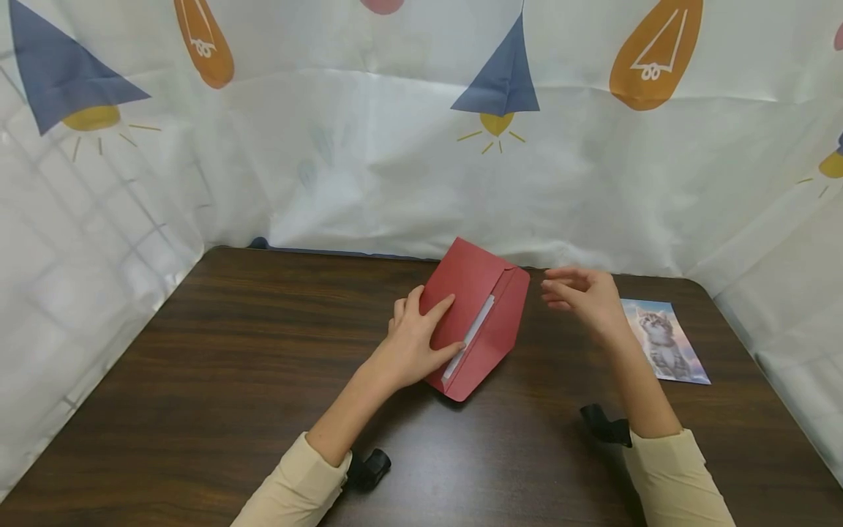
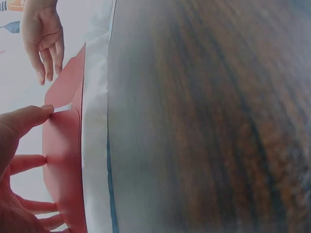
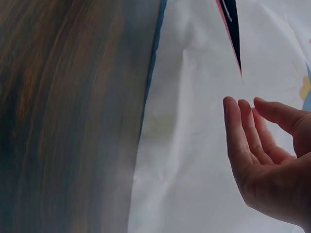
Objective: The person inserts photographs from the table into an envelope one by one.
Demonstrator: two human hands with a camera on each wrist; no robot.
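Observation:
A red envelope is tilted over the middle of the table, its pointed flap folded open to the right. White paper shows in its slot. My left hand holds the envelope from the left, thumb at the slot and index finger spread on the front; other fingers reach its left edge. In the left wrist view, the thumb touches the slot's edge. My right hand hovers right of the flap with fingers loosely bent, nothing in them. The right wrist view shows this hand apart from a dark, pink-edged shape.
A kitten picture card lies on the dark wooden table at the right, partly behind my right forearm. A white patterned curtain hangs behind the table and at both sides. Black wrist devices sit by my sleeves.

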